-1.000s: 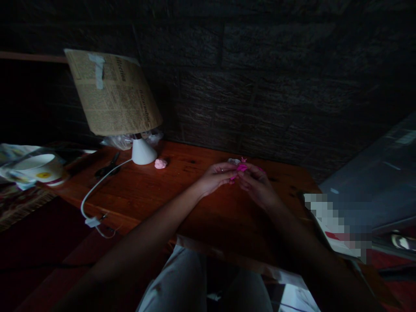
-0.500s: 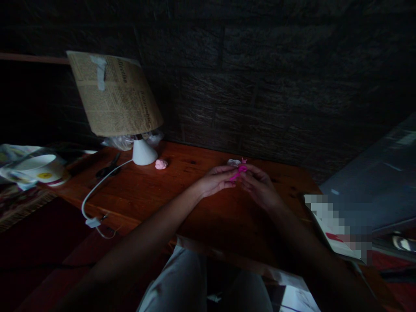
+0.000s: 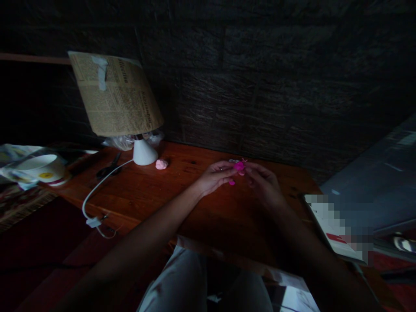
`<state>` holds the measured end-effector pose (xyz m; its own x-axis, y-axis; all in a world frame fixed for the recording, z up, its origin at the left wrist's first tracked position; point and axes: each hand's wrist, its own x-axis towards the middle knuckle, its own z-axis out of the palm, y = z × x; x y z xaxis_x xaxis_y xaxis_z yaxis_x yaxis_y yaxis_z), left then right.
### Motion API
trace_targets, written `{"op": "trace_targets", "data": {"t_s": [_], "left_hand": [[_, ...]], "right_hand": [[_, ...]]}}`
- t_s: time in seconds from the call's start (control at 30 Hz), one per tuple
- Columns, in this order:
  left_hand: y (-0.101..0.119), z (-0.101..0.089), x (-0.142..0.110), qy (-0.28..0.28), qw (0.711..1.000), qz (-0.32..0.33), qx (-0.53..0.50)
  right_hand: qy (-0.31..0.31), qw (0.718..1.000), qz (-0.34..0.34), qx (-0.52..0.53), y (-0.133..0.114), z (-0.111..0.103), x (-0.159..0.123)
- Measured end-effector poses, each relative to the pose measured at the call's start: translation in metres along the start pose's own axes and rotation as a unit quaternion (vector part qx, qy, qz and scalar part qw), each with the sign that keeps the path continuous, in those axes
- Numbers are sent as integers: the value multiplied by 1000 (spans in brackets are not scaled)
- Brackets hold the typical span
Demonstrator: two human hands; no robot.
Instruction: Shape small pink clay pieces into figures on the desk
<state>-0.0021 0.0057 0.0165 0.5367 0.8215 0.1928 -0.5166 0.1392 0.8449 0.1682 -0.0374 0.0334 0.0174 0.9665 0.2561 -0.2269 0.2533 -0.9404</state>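
Over the middle of a reddish wooden table (image 3: 182,208), my left hand (image 3: 215,177) pinches a small bright pink piece (image 3: 238,167), soft like clay, at its fingertips. My right hand (image 3: 264,183) is just to the right of it, fingers curled and slightly apart from the pink piece; what it holds, if anything, is too dark to make out. A pale pink lump (image 3: 161,164) lies on the table to the left, near the lamp base.
A lamp (image 3: 142,151) with a newspaper shade (image 3: 115,94) stands at the back left, its white cord (image 3: 97,190) trailing to the table's front edge. Scissors (image 3: 108,167) lie beside it. A white cup (image 3: 39,168) sits far left, papers (image 3: 334,234) at right. A dark wall is behind.
The two hands, joined on the pink piece before, have drawn slightly apart. The pink piece now sits at the left fingertips, bunched into a rounder shape.
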Motion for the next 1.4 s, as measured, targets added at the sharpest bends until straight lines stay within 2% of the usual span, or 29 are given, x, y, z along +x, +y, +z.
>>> {"op": "trace_targets", "data": {"t_s": [0.1, 0.37, 0.5, 0.9, 1.07, 1.4], "left_hand": [[1, 0, 0, -2, 1000, 9, 27], [-5, -4, 3, 16, 996, 31, 79], [-7, -6, 3, -3, 996, 20, 87], [-6, -5, 3, 11, 996, 16, 83], [-4, 0, 1, 5, 993, 20, 120], [-4, -2, 1, 4, 992, 22, 127]], "right_hand": [[24, 999, -10, -33, 1, -4, 1], [29, 993, -30, -114, 0, -5, 1], [1, 992, -23, -125, -4, -6, 0], [-83, 972, -65, -208, -9, -15, 1], [-115, 963, -77, -231, -12, -18, 1], [-106, 962, -82, -239, -11, -17, 0]]}}
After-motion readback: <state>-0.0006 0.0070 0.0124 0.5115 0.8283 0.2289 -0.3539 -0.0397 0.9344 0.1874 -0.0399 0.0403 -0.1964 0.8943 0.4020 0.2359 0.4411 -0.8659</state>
